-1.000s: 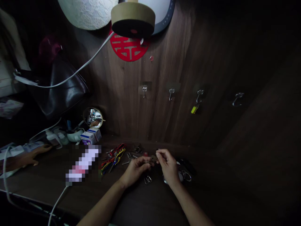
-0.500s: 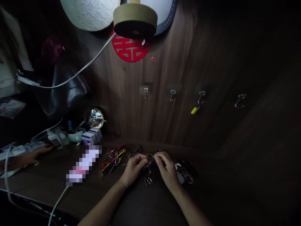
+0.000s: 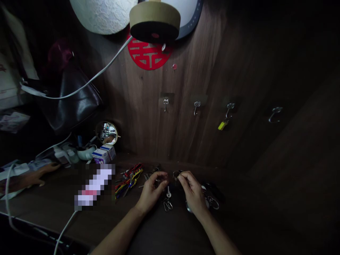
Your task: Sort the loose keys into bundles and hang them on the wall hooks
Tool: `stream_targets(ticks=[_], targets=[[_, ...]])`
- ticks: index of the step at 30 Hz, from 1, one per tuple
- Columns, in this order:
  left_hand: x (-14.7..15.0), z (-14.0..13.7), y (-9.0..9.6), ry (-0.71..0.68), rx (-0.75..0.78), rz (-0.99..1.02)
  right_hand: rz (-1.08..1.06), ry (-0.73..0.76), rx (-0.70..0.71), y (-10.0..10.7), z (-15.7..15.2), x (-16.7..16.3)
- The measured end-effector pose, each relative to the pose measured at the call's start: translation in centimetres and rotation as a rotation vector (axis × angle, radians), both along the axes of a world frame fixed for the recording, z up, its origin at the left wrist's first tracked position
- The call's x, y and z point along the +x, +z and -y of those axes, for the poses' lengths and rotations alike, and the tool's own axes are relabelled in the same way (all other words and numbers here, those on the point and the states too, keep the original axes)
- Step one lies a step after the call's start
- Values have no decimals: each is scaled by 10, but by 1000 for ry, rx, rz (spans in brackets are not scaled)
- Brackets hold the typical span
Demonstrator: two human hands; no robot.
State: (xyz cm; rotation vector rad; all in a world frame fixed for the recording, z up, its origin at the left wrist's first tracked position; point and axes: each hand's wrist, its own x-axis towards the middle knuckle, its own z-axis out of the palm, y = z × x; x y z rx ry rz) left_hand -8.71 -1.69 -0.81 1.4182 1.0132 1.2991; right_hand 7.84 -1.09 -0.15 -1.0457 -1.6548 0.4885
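My right hand (image 3: 193,189) pinches a small metal key ring (image 3: 176,175) between thumb and fingertips, just above the desk. Across from it, my left hand (image 3: 153,187) is curled, with a gap between thumb and forefinger and nothing visible held. A silver key (image 3: 169,193) lies just below the left fingertips. Nearer me is a pair of silver clasps (image 3: 168,205). More keys lie partly hidden behind the left hand. Beside the right wrist are a larger ring (image 3: 213,203) and dark items, too dim to name.
Left of my hands lies a bundle of red, yellow and blue keys (image 3: 129,180). Farther left are a blurred-out phone-like shape (image 3: 95,185), small boxes (image 3: 104,154) and a round mirror (image 3: 106,133). Several wall hooks (image 3: 197,108) line the wooden back, one holding a yellow tag (image 3: 223,124).
My hands have come apart. The right has drawn the ring a little to the right, out of the left fingers, which have loosened. The silver key now shows clearly below.
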Motion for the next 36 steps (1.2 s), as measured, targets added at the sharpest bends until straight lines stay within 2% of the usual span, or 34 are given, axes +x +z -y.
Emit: stream_targets(ticks=[4, 9, 15, 19, 30, 36], targets=[[0, 3, 5, -55, -37, 0, -2, 34, 11, 3, 2, -3], [3, 3, 3, -157, -60, 100, 9, 36, 16, 0, 1, -6], [4, 1, 1, -154, -140, 187, 4, 41, -94, -4, -2, -6], [4, 1, 2, -171, -141, 222, 19, 61, -145, -2, -2, -6], [4, 2, 3, -166, -165, 224, -48, 89, -172, -3, -2, -6], [2, 1, 1, -185, -147, 177, -104, 87, -129, -1, -1, -5]])
